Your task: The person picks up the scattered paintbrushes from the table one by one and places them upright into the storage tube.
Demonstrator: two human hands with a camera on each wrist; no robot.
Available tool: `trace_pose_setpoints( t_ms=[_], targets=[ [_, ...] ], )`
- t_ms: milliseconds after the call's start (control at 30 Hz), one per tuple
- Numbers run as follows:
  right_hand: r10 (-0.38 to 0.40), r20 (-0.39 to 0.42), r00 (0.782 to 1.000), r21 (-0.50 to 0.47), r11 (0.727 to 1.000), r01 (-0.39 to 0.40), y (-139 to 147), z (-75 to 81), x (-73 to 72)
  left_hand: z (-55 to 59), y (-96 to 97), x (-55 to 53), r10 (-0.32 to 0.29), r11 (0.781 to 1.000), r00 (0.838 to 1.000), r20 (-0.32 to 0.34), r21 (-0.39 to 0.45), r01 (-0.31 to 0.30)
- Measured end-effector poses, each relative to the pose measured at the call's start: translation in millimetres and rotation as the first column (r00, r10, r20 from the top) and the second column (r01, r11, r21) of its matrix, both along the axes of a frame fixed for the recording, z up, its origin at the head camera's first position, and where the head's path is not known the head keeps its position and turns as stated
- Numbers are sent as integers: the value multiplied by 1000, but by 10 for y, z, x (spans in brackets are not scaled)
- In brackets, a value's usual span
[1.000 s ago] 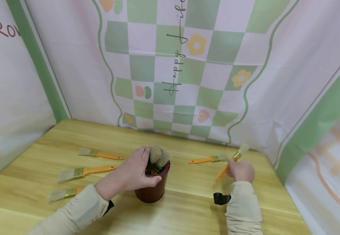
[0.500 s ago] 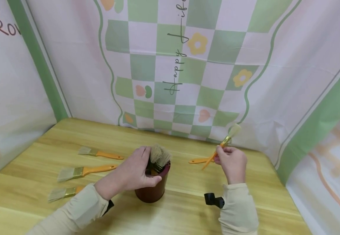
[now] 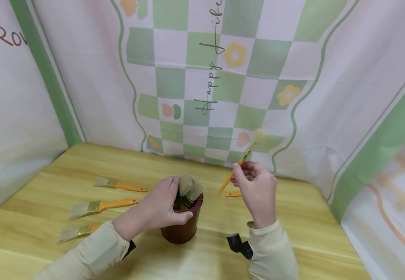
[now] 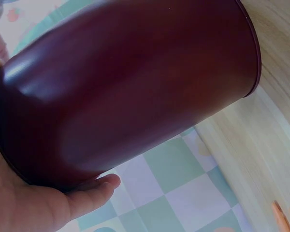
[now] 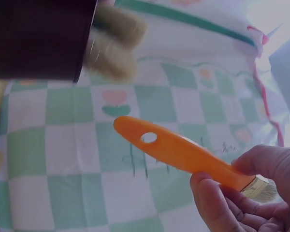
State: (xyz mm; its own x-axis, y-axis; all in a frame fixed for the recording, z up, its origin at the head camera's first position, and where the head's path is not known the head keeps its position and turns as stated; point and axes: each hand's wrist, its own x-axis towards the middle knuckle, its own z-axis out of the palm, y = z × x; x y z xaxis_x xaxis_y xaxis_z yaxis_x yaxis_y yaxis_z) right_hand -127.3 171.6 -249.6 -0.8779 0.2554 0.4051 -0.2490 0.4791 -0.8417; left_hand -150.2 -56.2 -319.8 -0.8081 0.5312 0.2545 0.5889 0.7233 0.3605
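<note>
My left hand [image 3: 153, 208] grips a dark red cylindrical cup [image 3: 183, 232] near its rim; the cup stands upright on the table. Several paintbrushes [image 3: 191, 187] poke out of it, bristles up. To the right, my right hand [image 3: 258, 190] pinches an orange-handled paintbrush [image 5: 179, 152] between thumb and fingers. That brush is held in the air, tilted, with bristles up and the holed handle end pointing down-left toward the cup. In the right wrist view, the handle end is apart from the cup. Behind the right hand lies another paintbrush [image 3: 233, 193], mostly hidden.
Three paintbrushes lie left of the cup: a small one [image 3: 130, 187] at the back, a wider one [image 3: 118, 203] in the middle, and one [image 3: 73, 233] partly under the left forearm. A patterned cloth [image 3: 202, 77] hangs behind the wooden table [image 3: 328, 233].
My right hand has lifted its paintbrush and carried it left toward the cup, passing in front of the brush lying there. My left hand and the cup stay in place.
</note>
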Motion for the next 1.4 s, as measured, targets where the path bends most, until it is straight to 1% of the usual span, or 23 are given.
trace_pose_setpoints(
  t_ms=[100, 200, 300, 467, 633, 733, 933, 1033, 1133, 1200, 1267, 1333, 1400],
  targets=[
    [65, -60, 996, -21, 998, -67, -136, 19, 62, -1, 0, -7, 0, 1000, 1000, 1, 6, 0],
    [134, -130, 983, -12, 991, -136, -272, 16, 100, 5, -1, -14, 2, 1000, 1000, 17, 16, -2],
    [175, -172, 969, 13, 984, -175, -382, -15, 116, 4, -2, -17, 1, 1000, 1000, 19, 20, -2],
    [209, -181, 961, 36, 978, -206, -518, -100, 129, -6, 3, -6, 0, 1000, 1000, 4, 10, 0],
    [255, -183, 950, 73, 967, -246, -618, -160, 143, -7, 9, 7, 13, 1000, 1000, 28, 2, -14],
    [277, -166, 946, 96, 960, -264, -660, -184, 148, -10, 13, 5, 15, 1000, 999, 29, 3, -16],
    [289, -61, 955, 117, 953, -280, -722, -238, 158, -26, 19, 1, 12, 1000, 1000, 18, 6, -12],
    [287, -34, 957, 128, 951, -281, -745, -259, 174, -45, 16, 5, -1, 1000, 1000, -4, 9, 1],
    [286, -39, 957, 132, 951, -279, -755, -271, 179, -58, 14, 8, -12, 1000, 999, -37, 21, 13],
    [275, -42, 960, 118, 956, -269, -750, -268, 179, -58, 14, 6, -13, 999, 999, -38, 30, 14],
    [256, -48, 965, 109, 962, -250, -737, -256, 182, -48, 12, 2, -15, 999, 1000, -27, 41, 16],
    [232, -60, 971, 111, 968, -224, -726, -239, 189, -33, 8, -3, -12, 999, 1000, -2, 42, 12],
    [212, -99, 972, 136, 971, -197, -720, -227, 196, -17, 7, -8, -9, 999, 1000, 17, 45, 8]
  ],
)
